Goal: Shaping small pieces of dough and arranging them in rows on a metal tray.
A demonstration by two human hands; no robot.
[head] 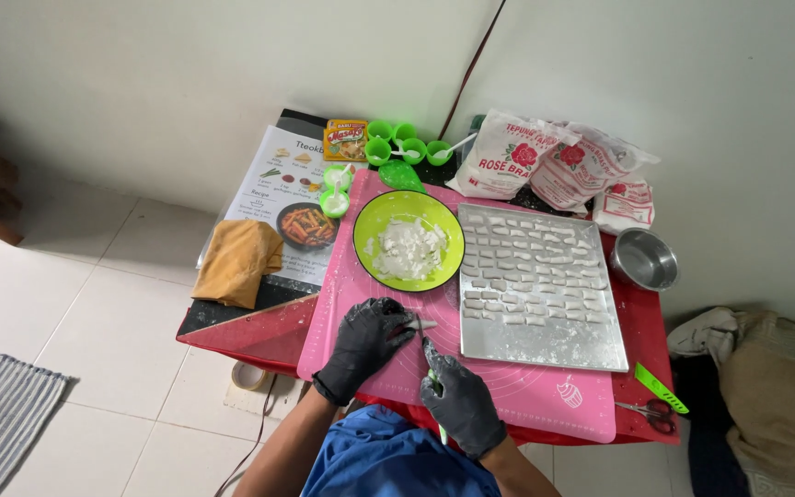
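Both my hands wear black gloves over a pink silicone mat. My left hand pinches a short white dough strip that lies on the mat. My right hand grips a green-handled knife, its blade pointing toward the dough strip. Just right of my hands sits a metal tray covered with rows of several small white dough pieces. Behind my left hand is a lime-green bowl holding white dough chunks.
A small steel bowl stands at the right, white flour bags behind. Green measuring cups, a yellow box, a recipe sheet and an orange cloth lie on the left. Scissors and a green tool rest at the near right corner.
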